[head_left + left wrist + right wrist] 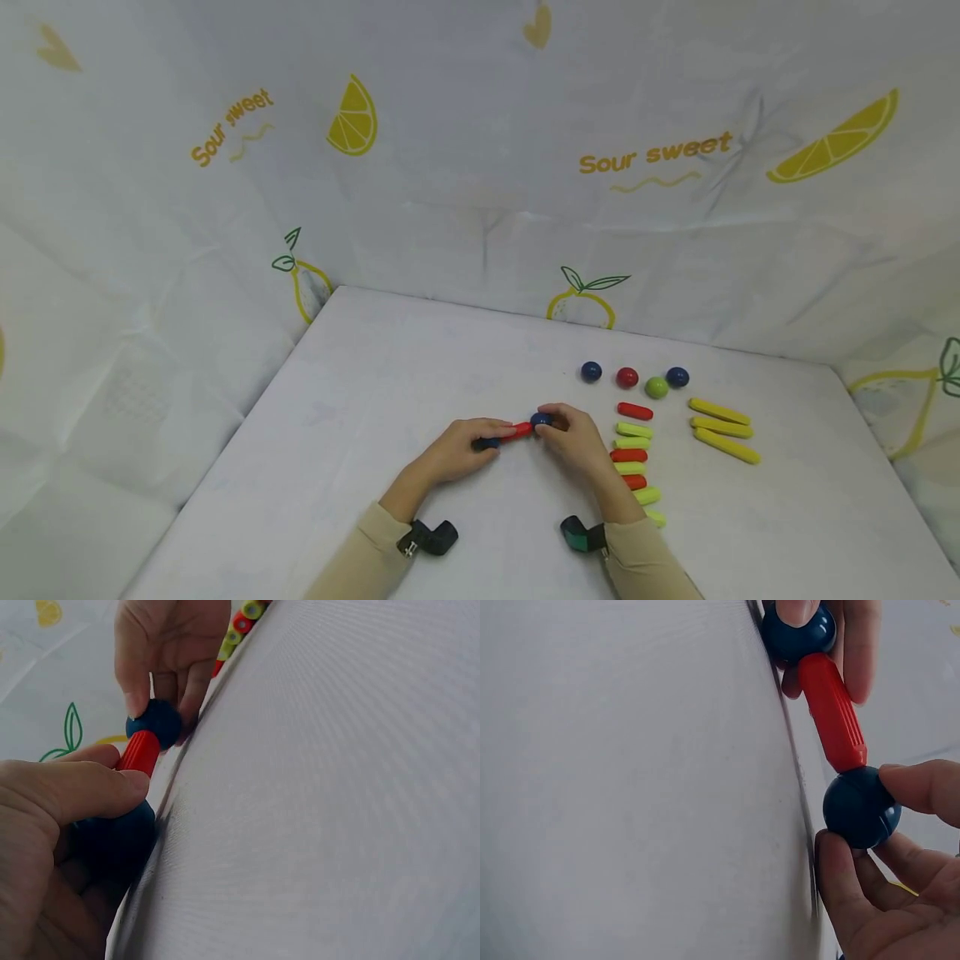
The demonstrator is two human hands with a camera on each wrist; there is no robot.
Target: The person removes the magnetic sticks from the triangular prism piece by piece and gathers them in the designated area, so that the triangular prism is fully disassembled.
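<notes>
A red ribbed rod [517, 431] joins two dark blue balls, one at each end, low over the white table. My left hand [459, 450] grips the ball at the left end [799, 634], its thumb lying across that ball near the rod. At the other end, the second blue ball [862, 807] is pinched between the thumb and fingers of my right hand [577, 440]. In the left wrist view the rod [140, 753] meets both balls, and the left ball [116, 834] is partly covered by the left hand.
Right of the hands runs a column of red and light green rods [628, 456], partly behind the right forearm. Beyond it lie three longer yellow rods [722, 427]. Farther back are loose balls: blue [591, 372], red [627, 377], green [656, 387] and another blue [678, 377].
</notes>
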